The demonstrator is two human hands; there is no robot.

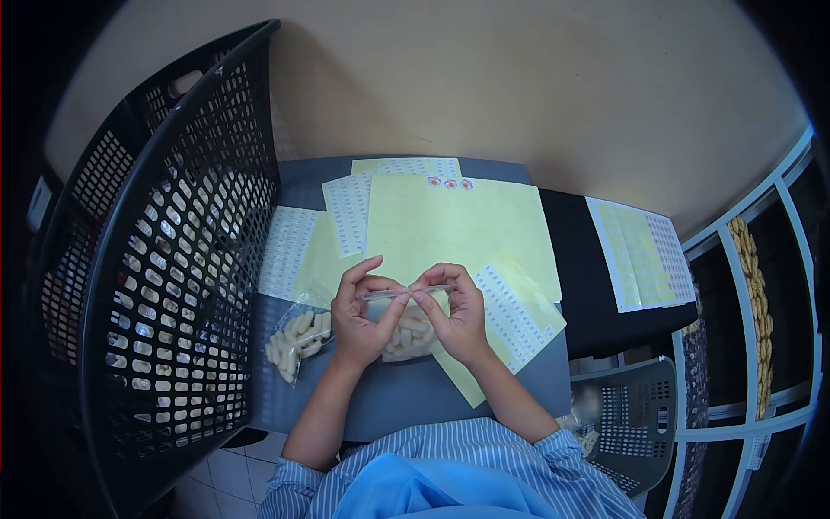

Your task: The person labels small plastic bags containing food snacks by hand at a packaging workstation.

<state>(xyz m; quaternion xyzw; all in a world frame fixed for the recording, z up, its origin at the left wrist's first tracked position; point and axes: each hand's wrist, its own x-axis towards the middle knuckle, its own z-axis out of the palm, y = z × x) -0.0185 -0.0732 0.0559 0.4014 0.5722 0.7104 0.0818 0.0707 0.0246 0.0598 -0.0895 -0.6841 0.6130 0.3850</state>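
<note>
Both my hands meet over the front half of the grey table (pixel 380 411). My left hand (pixel 359 316) and my right hand (pixel 456 316) pinch the top edge of a clear plastic bag (pixel 405 339) between thumbs and fingers. Pale, finger-shaped pieces fill the bag's lower part, which hangs below my hands and is partly covered by them. To the left of my left hand lies another clear bag (pixel 298 342) with similar pale pieces. A large yellow backing sheet (pixel 458 229) with three round stickers at its top edge is spread just beyond my fingers.
Printed label sheets (pixel 510 320) lie around the yellow sheet. A tall black perforated basket (pixel 186 259) stands at the left. On a black-covered surface (pixel 575 259) at the right rests another sticker sheet (pixel 640 255). Below it is a dark green basket (pixel 635 424), beside a metal rack (pixel 735 428).
</note>
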